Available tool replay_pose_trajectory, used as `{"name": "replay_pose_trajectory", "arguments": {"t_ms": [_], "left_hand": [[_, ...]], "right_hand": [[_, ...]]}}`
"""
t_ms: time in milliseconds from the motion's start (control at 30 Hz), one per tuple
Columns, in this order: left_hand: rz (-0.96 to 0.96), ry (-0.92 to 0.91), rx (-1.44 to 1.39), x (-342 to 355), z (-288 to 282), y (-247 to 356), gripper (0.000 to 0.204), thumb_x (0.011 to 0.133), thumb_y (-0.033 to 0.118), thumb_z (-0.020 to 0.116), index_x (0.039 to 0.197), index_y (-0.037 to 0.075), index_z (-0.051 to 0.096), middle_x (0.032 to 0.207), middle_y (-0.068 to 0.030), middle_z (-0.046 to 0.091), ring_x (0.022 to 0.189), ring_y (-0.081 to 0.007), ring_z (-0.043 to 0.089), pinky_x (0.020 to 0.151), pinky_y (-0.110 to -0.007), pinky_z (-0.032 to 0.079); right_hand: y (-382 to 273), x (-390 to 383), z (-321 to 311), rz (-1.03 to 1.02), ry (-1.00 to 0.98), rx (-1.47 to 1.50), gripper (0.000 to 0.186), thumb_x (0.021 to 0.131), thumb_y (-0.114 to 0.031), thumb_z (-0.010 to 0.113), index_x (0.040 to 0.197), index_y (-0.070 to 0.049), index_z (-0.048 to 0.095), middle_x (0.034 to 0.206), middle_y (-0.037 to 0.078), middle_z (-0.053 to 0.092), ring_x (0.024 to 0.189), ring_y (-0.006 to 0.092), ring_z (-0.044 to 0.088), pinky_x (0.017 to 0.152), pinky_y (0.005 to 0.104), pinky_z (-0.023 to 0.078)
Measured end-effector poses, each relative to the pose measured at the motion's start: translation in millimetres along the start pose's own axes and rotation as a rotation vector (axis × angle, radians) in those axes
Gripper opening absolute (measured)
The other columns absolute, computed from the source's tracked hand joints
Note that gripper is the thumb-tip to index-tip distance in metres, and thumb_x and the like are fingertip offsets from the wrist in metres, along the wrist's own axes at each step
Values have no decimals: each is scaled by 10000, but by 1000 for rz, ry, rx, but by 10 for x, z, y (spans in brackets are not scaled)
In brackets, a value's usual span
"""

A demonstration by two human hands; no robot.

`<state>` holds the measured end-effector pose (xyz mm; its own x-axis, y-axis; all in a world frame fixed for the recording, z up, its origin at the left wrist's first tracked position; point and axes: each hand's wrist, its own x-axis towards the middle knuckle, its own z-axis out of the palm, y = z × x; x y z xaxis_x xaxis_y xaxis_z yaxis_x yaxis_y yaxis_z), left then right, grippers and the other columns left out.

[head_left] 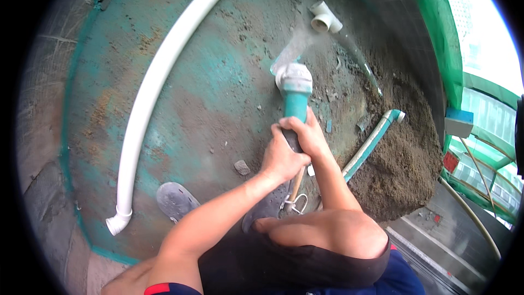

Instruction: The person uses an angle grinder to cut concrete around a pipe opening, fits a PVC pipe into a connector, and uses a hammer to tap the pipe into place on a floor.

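Both my hands are wrapped round the body of a teal angle grinder (296,105) with a dusty grey head, held out over the dirty floor. My left hand (281,155) is closed low on its dark rear part, and my right hand (308,136) grips just above it. The grinder's disc is blurred and partly hidden by its head. Pale dust hangs at the disc, drifting towards a white tee pipe fitting (325,19) on the floor. Whether the disc touches the floor I cannot tell.
A long white pipe (155,84) with an elbow (118,222) lies to the left. On the right, a green-and-white pipe (371,145) rests against a heap of sand (401,169). A stone chip (242,167) lies near my shoes. Green netting (436,27) hangs along the right edge.
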<state>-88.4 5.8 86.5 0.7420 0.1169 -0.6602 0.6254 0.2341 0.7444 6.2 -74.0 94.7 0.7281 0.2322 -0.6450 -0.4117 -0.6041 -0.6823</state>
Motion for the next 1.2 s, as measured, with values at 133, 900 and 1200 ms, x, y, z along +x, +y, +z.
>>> {"name": "replay_pose_trajectory", "arguments": {"t_ms": [133,900,1200], "left_hand": [[44,15,-56,-116,-20,-9,899,638,188,847,1333,-71,339,1139,-275,635,1094,-400,676,944,-440,543],[104,2,-161,-152,51,-180,912,638,150,850,1355,-54,325,1181,-223,595,1119,-349,649,963,-417,524],[103,-25,-232,-128,152,-165,880,650,174,843,1334,-52,338,1227,-227,565,1152,-333,625,987,-415,505]], "right_hand": [[79,-57,59,-41,43,6,538,785,-244,774,1181,25,529,962,75,621,894,168,607,824,337,519],[114,-163,48,-21,55,-122,658,760,-313,789,1242,44,520,1058,160,641,953,236,637,875,376,521],[45,-162,-4,-19,89,-173,607,765,-285,785,1212,45,541,1041,157,649,936,242,643,865,383,528]]}}
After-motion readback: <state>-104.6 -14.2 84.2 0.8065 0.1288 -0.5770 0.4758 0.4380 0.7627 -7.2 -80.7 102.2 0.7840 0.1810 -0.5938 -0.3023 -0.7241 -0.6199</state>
